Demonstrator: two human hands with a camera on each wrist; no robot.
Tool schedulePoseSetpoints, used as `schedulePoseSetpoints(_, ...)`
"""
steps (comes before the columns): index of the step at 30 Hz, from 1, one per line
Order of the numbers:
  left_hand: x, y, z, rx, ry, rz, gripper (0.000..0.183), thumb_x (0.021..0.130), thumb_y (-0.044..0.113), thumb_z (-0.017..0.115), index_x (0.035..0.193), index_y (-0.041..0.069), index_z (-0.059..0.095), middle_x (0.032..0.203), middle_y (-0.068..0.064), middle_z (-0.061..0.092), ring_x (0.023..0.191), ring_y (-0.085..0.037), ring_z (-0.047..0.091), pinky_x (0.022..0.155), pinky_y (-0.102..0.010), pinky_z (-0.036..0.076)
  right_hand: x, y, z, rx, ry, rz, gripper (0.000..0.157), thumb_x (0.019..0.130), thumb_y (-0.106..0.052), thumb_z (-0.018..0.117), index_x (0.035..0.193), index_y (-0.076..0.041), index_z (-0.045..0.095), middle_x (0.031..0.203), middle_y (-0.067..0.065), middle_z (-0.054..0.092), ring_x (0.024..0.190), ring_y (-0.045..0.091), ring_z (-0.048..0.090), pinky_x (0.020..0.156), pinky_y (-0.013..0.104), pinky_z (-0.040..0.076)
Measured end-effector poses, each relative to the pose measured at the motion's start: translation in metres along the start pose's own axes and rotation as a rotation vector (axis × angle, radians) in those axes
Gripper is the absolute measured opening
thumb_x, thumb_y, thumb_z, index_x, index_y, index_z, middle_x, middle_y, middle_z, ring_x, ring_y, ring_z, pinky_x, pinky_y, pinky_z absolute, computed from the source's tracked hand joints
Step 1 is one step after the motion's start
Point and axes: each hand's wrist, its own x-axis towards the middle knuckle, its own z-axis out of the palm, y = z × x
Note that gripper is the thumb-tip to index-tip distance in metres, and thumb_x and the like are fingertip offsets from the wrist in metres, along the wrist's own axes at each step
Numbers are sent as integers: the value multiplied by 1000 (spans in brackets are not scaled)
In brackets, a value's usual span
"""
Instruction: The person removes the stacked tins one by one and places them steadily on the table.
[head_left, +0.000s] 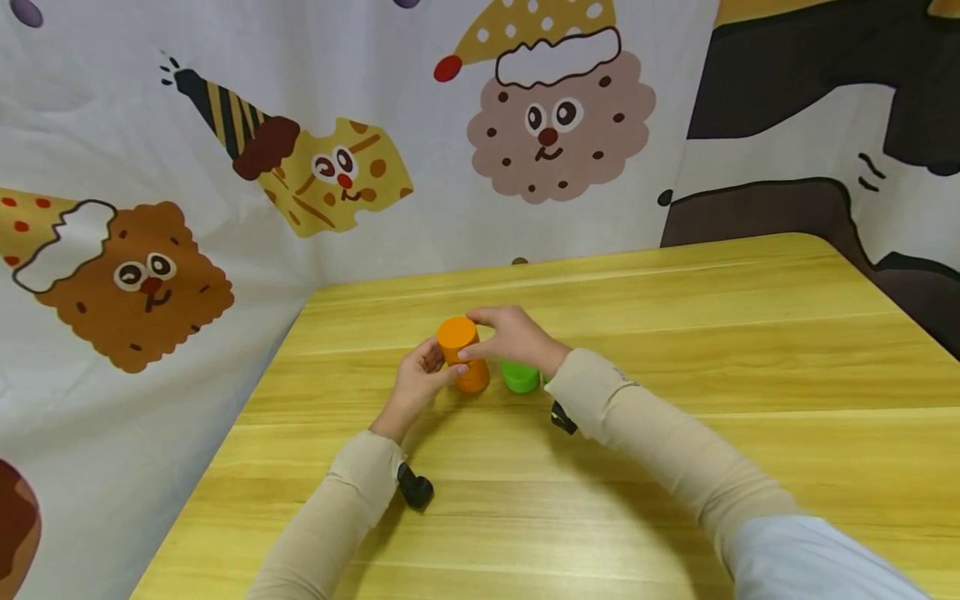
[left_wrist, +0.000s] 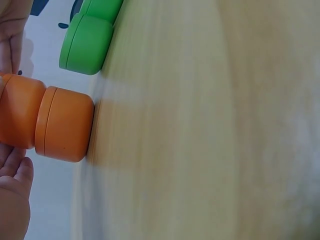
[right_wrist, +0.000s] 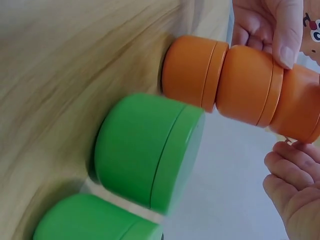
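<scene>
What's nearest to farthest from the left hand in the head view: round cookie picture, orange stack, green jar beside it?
1. Orange stack: touching the left hand.
2. Green jar: right of the stack.
3. Round cookie picture: on the backdrop behind.

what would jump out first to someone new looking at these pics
Probably the orange stack, three high, standing on the table with the left grip and right grip around it. Next, likely the two green jars just to its right. Behind the table, the bold cartoon backdrop may also catch the eye.
</scene>
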Motion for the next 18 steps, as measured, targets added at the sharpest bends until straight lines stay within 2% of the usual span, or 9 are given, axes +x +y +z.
schedulePoseSetpoints(6, 0, -2, 0, -18, -4, 14, 53, 83, 10, 69, 132, 9, 50, 130, -12, 54, 122, -23, 49, 107, -38, 36, -1, -3, 3, 27, 11, -1, 69, 80, -31, 73, 137, -4, 45, 137, 11, 48, 127, 24, 45, 103, 38, 40)
schedulePoseSetpoints(18, 0, 1, 0, -36, 2, -51, 52, 83, 4, 68, 132, 6, 50, 131, -14, 53, 122, -24, 48, 107, -37, 36, -1, -1, 5, 44, 14, 16, 64, 82, -31, 72, 135, -6, 47, 136, 9, 50, 126, 24, 45, 103, 40, 40)
